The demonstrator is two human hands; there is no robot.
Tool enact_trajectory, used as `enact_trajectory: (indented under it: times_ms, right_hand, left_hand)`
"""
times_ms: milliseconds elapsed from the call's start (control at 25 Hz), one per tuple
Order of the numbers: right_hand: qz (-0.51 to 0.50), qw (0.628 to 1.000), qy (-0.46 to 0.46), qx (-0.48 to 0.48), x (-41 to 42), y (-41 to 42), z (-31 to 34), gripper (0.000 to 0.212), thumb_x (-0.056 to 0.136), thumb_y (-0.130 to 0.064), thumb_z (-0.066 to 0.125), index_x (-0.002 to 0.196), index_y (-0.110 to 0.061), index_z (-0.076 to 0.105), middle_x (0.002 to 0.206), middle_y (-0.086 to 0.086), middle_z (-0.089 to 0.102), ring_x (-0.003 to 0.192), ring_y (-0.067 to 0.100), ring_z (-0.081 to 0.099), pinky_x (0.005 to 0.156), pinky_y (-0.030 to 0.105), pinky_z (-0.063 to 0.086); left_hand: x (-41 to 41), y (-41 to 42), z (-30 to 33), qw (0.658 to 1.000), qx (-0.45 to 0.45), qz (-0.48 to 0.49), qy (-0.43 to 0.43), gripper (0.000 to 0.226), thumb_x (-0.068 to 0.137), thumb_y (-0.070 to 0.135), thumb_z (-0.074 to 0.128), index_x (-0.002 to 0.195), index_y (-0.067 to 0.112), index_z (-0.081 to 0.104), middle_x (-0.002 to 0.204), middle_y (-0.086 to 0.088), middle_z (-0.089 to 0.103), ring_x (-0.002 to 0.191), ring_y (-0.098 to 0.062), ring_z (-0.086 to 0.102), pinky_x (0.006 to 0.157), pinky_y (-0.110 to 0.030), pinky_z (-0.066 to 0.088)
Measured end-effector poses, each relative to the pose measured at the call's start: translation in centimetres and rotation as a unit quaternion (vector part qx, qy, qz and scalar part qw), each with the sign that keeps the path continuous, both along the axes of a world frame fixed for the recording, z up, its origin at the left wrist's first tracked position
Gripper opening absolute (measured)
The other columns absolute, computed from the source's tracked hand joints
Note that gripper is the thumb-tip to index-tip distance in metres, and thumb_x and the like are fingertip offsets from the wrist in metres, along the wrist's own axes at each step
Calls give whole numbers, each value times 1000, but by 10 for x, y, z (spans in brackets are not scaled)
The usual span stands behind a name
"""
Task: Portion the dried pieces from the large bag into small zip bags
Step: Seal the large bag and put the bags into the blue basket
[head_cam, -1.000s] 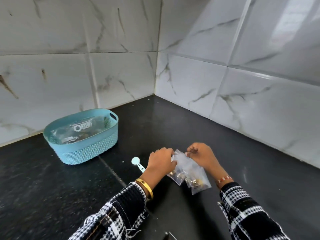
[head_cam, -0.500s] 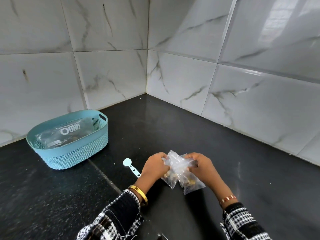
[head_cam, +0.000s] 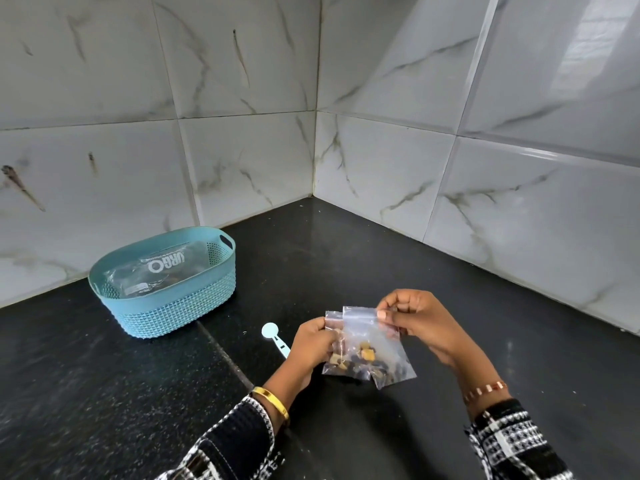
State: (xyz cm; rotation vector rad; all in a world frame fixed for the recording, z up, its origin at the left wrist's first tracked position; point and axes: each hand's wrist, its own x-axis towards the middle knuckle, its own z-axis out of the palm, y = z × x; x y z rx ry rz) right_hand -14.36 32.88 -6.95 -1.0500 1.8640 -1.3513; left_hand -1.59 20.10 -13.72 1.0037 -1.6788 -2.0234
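A black speckled worktop (head_cam: 104,393) fills a corner between two walls of white marbled tile. On it, near the left wall, stands a light blue plastic basket (head_cam: 180,310) with a woven-pattern side. To the right of the basket and nearer the viewer lies a small pale blue measuring spoon (head_cam: 273,337), flat on the stone, well apart from the basket.
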Motion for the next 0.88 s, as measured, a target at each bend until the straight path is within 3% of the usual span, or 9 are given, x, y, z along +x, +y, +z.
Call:
enact_trajectory:
  times_ms: [80,200,400,480,600,680,760,880]
  right_hand:
    - [2,1000,-18,-5,1,-8,0,8,82,-3,65,75,-8,66,60,2,63,47,7,52,49,17,45]
    - [-23,999,31,15,5,-24,-8,9,82,-2,65,74,-7,66,60,4,63,47,7,50,47,16,43]
    - [-74,995,70,-11,12,-44,-19,14,80,3,63,69,-6,64,56,5,61,38,3,48,41,15,41]
    - [-89,992,88,-23,14,-50,-21,15,80,2,64,69,-8,65,54,0,62,40,-1,51,44,14,41]
    - [-99,985,137,-26,17,-57,-18,14,78,-1,66,68,-11,65,60,-2,63,49,1,55,52,11,41]
    - [-86,977,196,-22,19,-59,-10,8,77,-4,69,76,-12,67,70,-7,62,60,-3,54,58,5,41]
    - [-45,969,242,-12,21,-61,-2,15,77,-7,70,90,-13,69,84,-10,60,75,-3,54,66,2,40]
    - [13,957,288,28,27,-71,8,12,80,-8,68,90,-12,71,85,-4,67,76,4,59,66,9,42]
  left_hand:
    - [4,1,4,1000,14,-3,23,23,91,0,44,95,6,66,87,-16,69,73,-23,66,71,-35,55]
    - [8,-1,11,998,23,0,57,25,93,2,41,93,5,66,82,-13,69,61,-15,65,64,-29,55]
    - [14,-8,15,997,0,33,70,34,97,30,43,85,10,68,81,-12,70,73,-22,66,76,-37,54]
    - [15,-9,15,995,-57,12,86,26,94,25,51,92,6,68,83,-12,70,71,-19,67,66,-28,55]
    - [16,-12,16,987,-128,34,91,21,92,15,54,97,1,68,75,-7,69,54,-1,62,51,-13,47]
    - [17,-15,17,980,-168,56,89,24,92,17,54,91,-2,68,65,-6,63,46,0,54,47,-11,42]
    - [19,-17,19,976,-180,60,105,22,92,17,55,85,1,69,59,-2,60,47,-2,50,49,-12,41]
    - [22,-21,25,972,-191,61,122,24,91,15,56,77,-1,67,46,9,51,41,2,43,46,-10,36]
